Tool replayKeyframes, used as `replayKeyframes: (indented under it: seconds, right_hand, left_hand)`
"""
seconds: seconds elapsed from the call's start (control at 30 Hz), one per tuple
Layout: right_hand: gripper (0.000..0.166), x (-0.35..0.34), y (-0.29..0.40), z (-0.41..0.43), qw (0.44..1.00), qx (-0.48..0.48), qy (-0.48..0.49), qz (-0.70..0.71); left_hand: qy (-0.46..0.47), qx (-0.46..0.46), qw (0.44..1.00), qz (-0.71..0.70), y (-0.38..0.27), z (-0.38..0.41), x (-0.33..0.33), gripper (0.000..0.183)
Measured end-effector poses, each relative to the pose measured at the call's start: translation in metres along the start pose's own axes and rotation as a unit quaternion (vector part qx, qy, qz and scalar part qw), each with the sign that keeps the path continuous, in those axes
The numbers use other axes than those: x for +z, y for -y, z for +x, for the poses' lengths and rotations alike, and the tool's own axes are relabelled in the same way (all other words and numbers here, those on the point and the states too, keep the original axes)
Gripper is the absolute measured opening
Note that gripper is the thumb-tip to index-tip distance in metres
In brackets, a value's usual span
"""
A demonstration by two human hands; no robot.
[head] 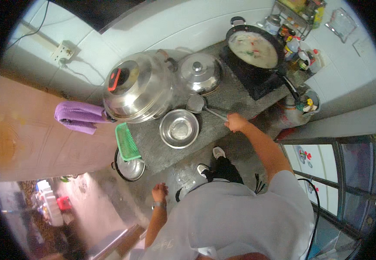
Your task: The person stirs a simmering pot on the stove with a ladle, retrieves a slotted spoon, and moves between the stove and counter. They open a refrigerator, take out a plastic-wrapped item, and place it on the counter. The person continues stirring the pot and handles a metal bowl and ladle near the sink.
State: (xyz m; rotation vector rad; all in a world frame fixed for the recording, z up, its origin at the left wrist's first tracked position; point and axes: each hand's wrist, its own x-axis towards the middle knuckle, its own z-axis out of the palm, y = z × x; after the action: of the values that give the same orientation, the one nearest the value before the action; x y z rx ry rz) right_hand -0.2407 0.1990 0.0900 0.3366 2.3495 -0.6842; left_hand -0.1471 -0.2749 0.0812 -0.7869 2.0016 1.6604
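My right hand (236, 122) grips the handle end of a metal wok spatula (216, 114). The spatula's broad head is over the stone counter, between a stainless steel bowl (179, 129) and a domed steel lid (200, 73); whether it touches the counter I cannot tell. The bowl looks empty. To the right on a black cooktop (256, 84) stands a black wok (254, 45), filled with pale, cloudy soup with red and green bits. My left hand (159, 192) hangs away from the counter, fingers loosely curled, with nothing visible in it; a watch is on that wrist.
A large steel steamer pot (139, 87) with a lid occupies the counter's left part, beside a purple towel (80, 117). A green plastic basket (127, 143) sits at the edge above a pan lid (131, 167). Sauce bottles (293, 47) crowd the right corner. A glass-fronted cabinet (337, 143) stands right.
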Motion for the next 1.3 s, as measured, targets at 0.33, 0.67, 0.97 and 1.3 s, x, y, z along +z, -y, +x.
replayKeyframes:
  seconds: [0.33,0.67,0.97,1.3]
  right_hand:
    - [0.039,-0.138,-0.053,-0.17,0.936,-0.062,-0.335,0.093]
    - [0.027,-0.329,-0.209,-0.144,0.873,0.059,-0.396,-0.276]
    - [0.018,-0.376,-0.275,-0.042,0.867,-0.061,-0.39,-0.303]
    - [0.018,-0.393,-0.236,-0.04,0.844,-0.098,-0.345,-0.4]
  left_hand:
    - [0.049,0.043,0.998,-0.018,0.013,-0.001,0.065,0.019]
    - [-0.021,0.041,0.999,-0.002,0.07,-0.005,0.172,0.019]
    - [0.017,0.194,0.971,0.14,0.014,-0.094,0.301,0.022]
    - [-0.05,0.047,0.998,0.016,0.049,-0.099,0.311,0.022]
